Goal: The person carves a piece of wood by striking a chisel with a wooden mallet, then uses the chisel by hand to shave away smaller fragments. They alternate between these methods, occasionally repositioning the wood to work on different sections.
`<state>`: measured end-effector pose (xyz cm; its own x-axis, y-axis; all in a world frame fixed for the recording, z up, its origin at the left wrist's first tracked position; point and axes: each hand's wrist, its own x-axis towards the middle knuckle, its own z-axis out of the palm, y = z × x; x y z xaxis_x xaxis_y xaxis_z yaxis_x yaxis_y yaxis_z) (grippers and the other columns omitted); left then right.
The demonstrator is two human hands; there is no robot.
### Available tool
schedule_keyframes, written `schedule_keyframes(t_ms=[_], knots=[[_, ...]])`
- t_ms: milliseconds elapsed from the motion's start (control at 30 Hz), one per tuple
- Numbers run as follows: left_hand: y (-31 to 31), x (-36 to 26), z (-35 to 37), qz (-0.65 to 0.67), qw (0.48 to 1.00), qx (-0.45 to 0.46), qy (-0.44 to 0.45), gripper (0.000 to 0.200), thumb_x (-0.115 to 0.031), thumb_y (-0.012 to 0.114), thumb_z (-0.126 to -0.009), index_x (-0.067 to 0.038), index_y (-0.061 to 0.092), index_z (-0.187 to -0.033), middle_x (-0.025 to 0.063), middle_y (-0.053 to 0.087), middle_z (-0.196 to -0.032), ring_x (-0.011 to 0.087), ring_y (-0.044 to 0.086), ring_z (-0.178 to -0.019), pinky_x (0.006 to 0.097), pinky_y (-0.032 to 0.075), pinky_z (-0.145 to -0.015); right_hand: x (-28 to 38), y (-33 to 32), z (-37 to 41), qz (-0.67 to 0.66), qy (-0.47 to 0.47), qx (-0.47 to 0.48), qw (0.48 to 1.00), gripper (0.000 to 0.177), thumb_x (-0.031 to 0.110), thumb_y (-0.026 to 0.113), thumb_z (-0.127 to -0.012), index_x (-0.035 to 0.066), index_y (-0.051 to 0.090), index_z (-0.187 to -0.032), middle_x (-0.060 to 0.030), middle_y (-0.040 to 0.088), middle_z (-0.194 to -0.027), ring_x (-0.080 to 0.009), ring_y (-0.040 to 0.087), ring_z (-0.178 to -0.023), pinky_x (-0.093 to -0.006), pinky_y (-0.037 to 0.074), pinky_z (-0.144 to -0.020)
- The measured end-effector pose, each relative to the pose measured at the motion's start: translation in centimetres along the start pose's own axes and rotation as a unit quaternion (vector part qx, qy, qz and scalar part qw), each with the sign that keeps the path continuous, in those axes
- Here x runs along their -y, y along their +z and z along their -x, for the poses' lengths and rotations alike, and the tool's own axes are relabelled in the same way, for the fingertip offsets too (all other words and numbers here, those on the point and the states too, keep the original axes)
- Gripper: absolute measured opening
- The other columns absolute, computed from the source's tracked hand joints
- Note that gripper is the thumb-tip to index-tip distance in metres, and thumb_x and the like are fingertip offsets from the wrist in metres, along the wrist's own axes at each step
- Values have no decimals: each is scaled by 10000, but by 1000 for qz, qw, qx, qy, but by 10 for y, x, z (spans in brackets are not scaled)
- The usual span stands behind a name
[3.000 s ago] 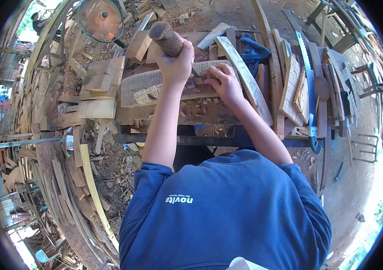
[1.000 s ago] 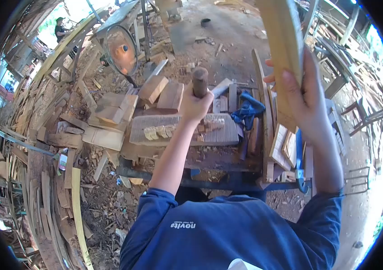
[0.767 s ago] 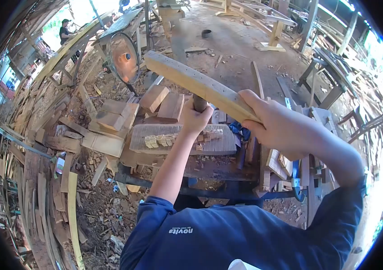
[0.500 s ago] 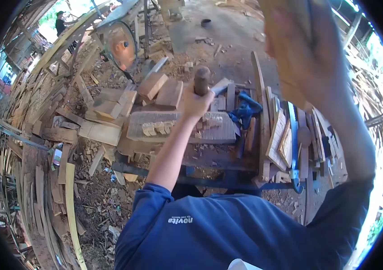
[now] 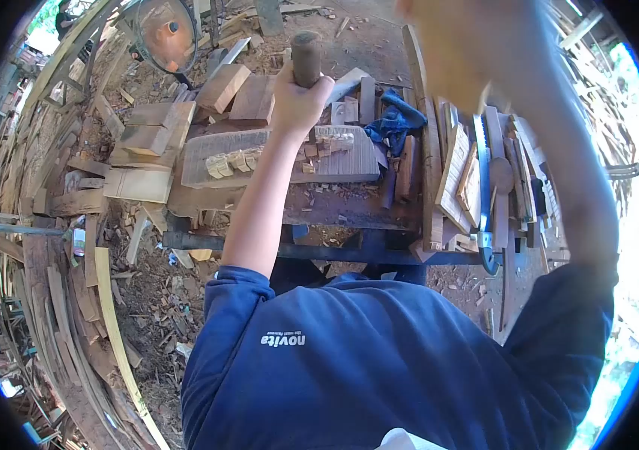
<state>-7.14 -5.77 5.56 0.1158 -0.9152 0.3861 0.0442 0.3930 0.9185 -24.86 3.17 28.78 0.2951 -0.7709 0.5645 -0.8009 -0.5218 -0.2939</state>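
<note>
My left hand [image 5: 300, 101] is wrapped round an upright dark handle [image 5: 306, 60] above the bench. A thick wooden board [image 5: 349, 166] lies beneath, with pale notched pieces [image 5: 235, 161] along it. The lower end of the handled tool is mostly hidden by my hand and forearm; a thin dark part shows near the board. My right hand [image 5: 484, 45] is raised high at the top right, blurred by motion, with its fingers round a wooden block [image 5: 447, 71].
A blue cloth [image 5: 396, 120] lies right of the board, near a saw [image 5: 484, 180] and upright-looking planks [image 5: 428, 172]. Wood blocks [image 5: 223, 88] sit behind it. A round fan [image 5: 165, 36] stands at the upper left. A distant person [image 5: 64, 21] is at the top left.
The view has shifted, so the bench appears further left and higher. My left hand still grips the handle. My right hand stays raised with the block, now nearer the top edge.
</note>
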Motion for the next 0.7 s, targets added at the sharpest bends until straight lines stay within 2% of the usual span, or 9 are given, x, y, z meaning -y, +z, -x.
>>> schedule_keyframes(t_ms=[100,133,233,333,400,500,567,633,700], knots=[[8,0,-1,26,999,3,44,132,-94,668,-763,-31,582,-841,-1,580,-711,101,534,-642,297,434,-600,-7,14,14,95,-91,214,968,398,163,602,-931,29,538,-1301,-156,677,-933,-242,680,-846,-415,552,-791],[8,0,-1,24,999,3,42,132,-94,668,-763,-31,582,-841,-1,580,-711,101,534,-642,297,434,-600,-7,12,14,58,-53,255,964,401,150,604,-921,31,540,-1299,-169,674,-952,-275,671,-889,-430,537,-831],[6,-1,-3,10,996,-2,94,98,14,601,-792,-49,530,-768,-1,534,-595,72,491,-468,236,382,-429,8,-10,12,-4,6,263,965,419,137,615,-913,30,533,-1309,-177,666,-1013,-308,661,-913,-443,520,-873],[4,-2,2,10,1000,-2,26,131,-66,664,-756,-30,587,-856,-2,583,-725,95,532,-650,286,439,-611,37,-34,-2,17,-60,-62,996,510,284,425,-1036,-28,372,-1436,-111,633,-795,-159,600,-585,-337,544,-533],[4,-3,3,0,1000,-5,24,127,-61,658,-757,-31,590,-861,3,593,-734,92,539,-657,283,446,-617,1,-28,-18,-67,-83,-156,982,515,299,406,-1042,-21,370,-1444,-106,627,-763,-161,590,-564,-345,540,-520],[4,-2,3,11,999,-1,32,118,-70,659,-756,-36,588,-844,6,602,-734,93,550,-663,285,453,-620,-35,19,17,52,-131,66,988,404,158,510,-918,14,505,-1295,-107,652,-779,-186,631,-579,-343,536,-529],[9,-9,7,17,998,0,64,115,-71,661,-753,-36,587,-835,6,602,-728,93,548,-661,287,452,-618,-33,22,24,91,-150,139,975,378,111,544,-877,25,550,-1246,-107,660,-785,-194,645,-584,-342,534,-532],[8,-9,7,19,995,3,95,113,-72,663,-751,-36,586,-826,5,602,-721,94,545,-659,289,451,-616,-17,10,28,-83,6,215,973,427,135,536,-902,39,512,-1317,-108,686,-849,-190,656,-592,-348,546,-541],[6,-3,7,5,998,-11,57,115,-74,669,-744,-33,587,-815,8,603,-707,97,548,-654,288,452,-617,-12,-5,18,-96,50,188,976,435,157,561,-932,22,488,-1339,-126,658,-866,-161,650,-622,-327,545,-543]])
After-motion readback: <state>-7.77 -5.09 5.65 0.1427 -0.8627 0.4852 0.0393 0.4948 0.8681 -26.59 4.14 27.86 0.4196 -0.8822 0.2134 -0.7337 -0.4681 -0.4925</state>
